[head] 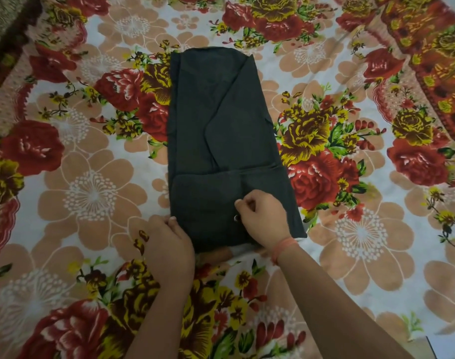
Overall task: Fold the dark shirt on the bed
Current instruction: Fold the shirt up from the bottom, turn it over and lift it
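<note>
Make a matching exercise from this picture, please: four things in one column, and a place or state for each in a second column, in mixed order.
Column one:
1. dark shirt
2. left hand
3. right hand
4. thread band

Column two:
A. around the right wrist
B. pinching fabric on top of the near end of the shirt
C. at the near left corner of the shirt
D. folded into a long strip on the floral bedsheet

Pairs: 1-D, 2-C, 3-B, 4-A

dark shirt (pixel 221 130), red, yellow and tan floral bedsheet (pixel 91 193)
</note>
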